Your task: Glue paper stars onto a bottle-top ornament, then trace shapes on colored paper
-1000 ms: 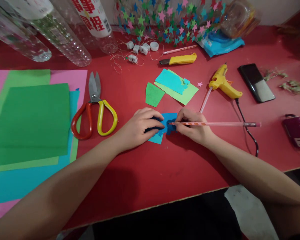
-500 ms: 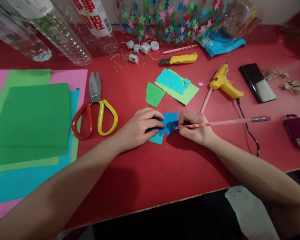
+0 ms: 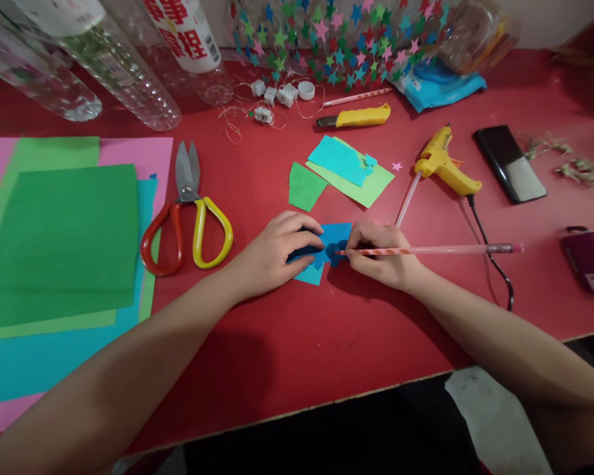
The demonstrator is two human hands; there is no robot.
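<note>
A small piece of blue paper [image 3: 337,232] with a jagged lower edge lies on the red table. My left hand [image 3: 274,254] rests on its left side, fingers apart and slightly bent. A pink patterned pencil [image 3: 450,250] is pinched in my right hand [image 3: 383,256], its tip on or just above the blue paper; contact is hard to tell. Part of a lighter blue piece [image 3: 311,274] shows under the lower edge. Beyond my hands lie a green scrap [image 3: 307,188], a light green piece [image 3: 371,193] and a turquoise piece [image 3: 336,158].
Scissors [image 3: 188,191] and stacked coloured sheets [image 3: 69,237] lie left. A yellow glue gun [image 3: 443,165], its cord, a phone [image 3: 509,163] and a purple device [image 3: 589,260] are right. Behind are a yellow cutter [image 3: 361,117], bottles [image 3: 183,39] and a star-covered clear container [image 3: 336,39].
My right hand has shifted slightly left with the pencil, whose tip is further left on the blue paper and whose eraser end is lower. My left hand has barely moved.
</note>
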